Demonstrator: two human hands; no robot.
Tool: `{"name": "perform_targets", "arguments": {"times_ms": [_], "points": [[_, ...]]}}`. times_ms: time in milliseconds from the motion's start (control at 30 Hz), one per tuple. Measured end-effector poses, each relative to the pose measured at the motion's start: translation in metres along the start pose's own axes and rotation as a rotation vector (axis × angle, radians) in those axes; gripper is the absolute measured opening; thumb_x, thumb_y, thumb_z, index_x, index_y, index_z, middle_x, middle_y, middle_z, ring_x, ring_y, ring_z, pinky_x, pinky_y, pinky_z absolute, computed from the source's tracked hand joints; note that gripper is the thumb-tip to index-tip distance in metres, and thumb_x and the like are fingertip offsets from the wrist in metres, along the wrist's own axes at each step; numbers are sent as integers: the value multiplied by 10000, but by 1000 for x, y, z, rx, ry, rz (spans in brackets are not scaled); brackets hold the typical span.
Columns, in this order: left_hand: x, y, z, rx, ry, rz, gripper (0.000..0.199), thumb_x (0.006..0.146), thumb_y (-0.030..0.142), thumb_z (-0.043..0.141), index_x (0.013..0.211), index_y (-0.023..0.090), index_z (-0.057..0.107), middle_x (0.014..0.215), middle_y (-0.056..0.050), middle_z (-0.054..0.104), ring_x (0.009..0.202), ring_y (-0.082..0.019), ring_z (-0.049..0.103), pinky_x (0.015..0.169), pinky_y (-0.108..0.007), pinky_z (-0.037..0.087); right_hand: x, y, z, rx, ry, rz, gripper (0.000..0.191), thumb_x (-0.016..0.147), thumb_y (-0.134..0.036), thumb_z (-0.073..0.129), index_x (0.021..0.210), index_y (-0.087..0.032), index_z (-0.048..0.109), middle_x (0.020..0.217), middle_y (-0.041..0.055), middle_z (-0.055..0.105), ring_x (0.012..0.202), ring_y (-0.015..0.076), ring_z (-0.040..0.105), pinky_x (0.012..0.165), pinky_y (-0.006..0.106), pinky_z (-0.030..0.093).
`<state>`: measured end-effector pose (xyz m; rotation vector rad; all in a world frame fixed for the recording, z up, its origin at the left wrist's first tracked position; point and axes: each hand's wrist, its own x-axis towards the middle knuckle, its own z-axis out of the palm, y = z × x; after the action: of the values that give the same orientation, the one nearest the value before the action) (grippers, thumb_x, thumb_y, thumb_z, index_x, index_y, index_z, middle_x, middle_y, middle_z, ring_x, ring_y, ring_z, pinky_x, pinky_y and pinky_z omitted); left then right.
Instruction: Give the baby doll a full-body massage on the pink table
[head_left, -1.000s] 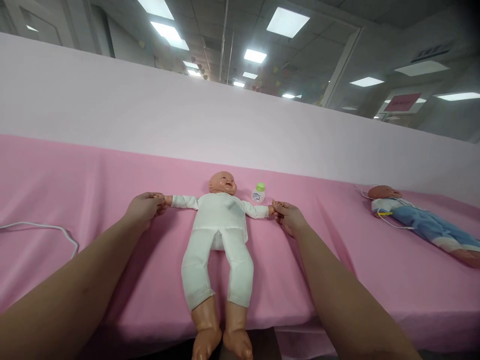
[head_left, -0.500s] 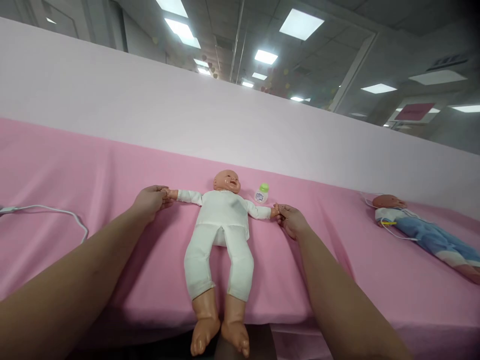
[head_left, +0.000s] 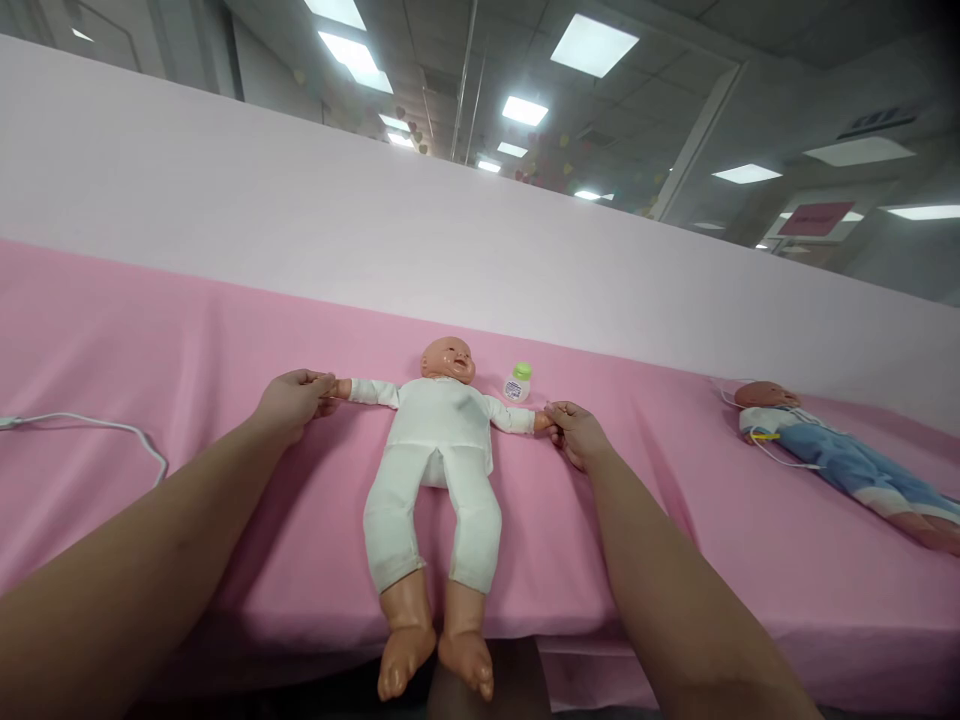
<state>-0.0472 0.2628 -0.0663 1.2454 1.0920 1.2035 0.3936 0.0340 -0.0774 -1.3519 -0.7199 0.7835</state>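
Pinching smooth plastic fists, both hands (head_left: pixel 295 405) (head_left: pixel 576 434) spread the white-clothed doll's (head_left: pixel 441 425) arms

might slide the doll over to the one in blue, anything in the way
Yes: the bottle, beside the head of the doll, and the right hand, holding its hand, both lie toward the blue doll.

White-clothed doll (head_left: pixel 441 425), plain pink tablecloth (head_left: pixel 555 520).

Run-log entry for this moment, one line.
white-clad baby doll: on back, arms spread | left hand: pinching doll's hand | right hand: pinching doll's other hand | green-capped bottle: beside doll's head | blue-clad doll: far right
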Motion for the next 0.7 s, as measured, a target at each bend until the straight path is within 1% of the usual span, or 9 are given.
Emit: {"name": "perform_targets", "arguments": {"times_ms": [67, 167, 267, 367, 400, 467, 533, 600, 700], "points": [[3, -2, 1, -20, 17, -12, 210, 719, 236, 799, 868, 116, 712, 780, -90, 704, 656, -187, 700, 645, -305, 629, 2, 1, 1, -15, 38, -4, 410, 735, -504, 882, 798, -177, 642, 675, 0, 596, 533, 75, 440, 447, 197, 370], [7, -3, 2, -50, 31, -60, 166, 720, 158, 737, 878, 106, 720, 796, -108, 716, 697, -208, 721, 664, -313, 648, 4, 2, 2, -39, 80, 12, 353, 791, -466, 844, 788, -171, 651, 654, 2, 595, 509, 67, 408, 419, 187, 338], [7, -1, 3, -81, 26, -103, 225, 690, 88, 714, 914, 106, 722, 847, -121, 736, 753, -233, 748, 683, -315, 659, 2, 0, 1, -44, 47, 23, 259, 843, -386, 807, 808, -162, 682, 695, 34, 648, 523, 79, 461, 429, 193, 395], [4, 2, 2, -89, 16, -101, 279, 667, 69, 744, 942, 111, 720, 916, -128, 745, 808, -239, 757, 715, -309, 659, -1, -3, -3, 33, -23, 39, 96, 866, -233, 770, 916, -166, 724, 800, 61, 702, 613, 107, 587, 558, 213, 550], [3, 2, 2, -80, 7, -92, 279, 666, 80, 762, 940, 113, 718, 918, -126, 743, 809, -233, 754, 721, -306, 657, -1, -3, -5, 64, -34, 45, 93, 864, -177, 754, 954, -169, 730, 842, 67, 714, 656, 116, 623, 618, 223, 588], [1, 2, 1, -44, -20, -64, 270, 670, 124, 798, 927, 121, 713, 887, -116, 736, 776, -216, 743, 707, -298, 646, -3, -5, -7, 104, -41, 53, 173, 852, -97, 729, 1006, -174, 736, 935, 82, 733, 741, 131, 674, 721, 238, 627], [1, 1, 0, -1, -41, -36, 265, 675, 181, 825, 907, 131, 704, 827, -99, 724, 707, -196, 719, 659, -289, 627, -3, -5, -8, 118, -45, 52, 225, 824, -70, 745, 1021, -179, 736, 999, 86, 738, 793, 138, 694, 764, 243, 636], [1, 0, -1, 19, -50, -16, 268, 683, 235, 840, 887, 141, 694, 770, -80, 706, 632, -176, 683, 612, -286, 605, -3, -4, -9, 110, -52, 50, 248, 778, -91, 808, 997, -181, 733, 972, 74, 734, 769, 132, 687, 731, 230, 631], [0, 0, 0, 12, -47, 1, 268, 711, 309, 844, 842, 155, 668, 712, -53, 671, 593, -169, 658, 585, -290, 591, -2, -2, -7, 64, -50, 37, 284, 708, -203, 906, 913, -177, 711, 803, 35, 697, 621, 101, 609, 557, 195, 557]]}}
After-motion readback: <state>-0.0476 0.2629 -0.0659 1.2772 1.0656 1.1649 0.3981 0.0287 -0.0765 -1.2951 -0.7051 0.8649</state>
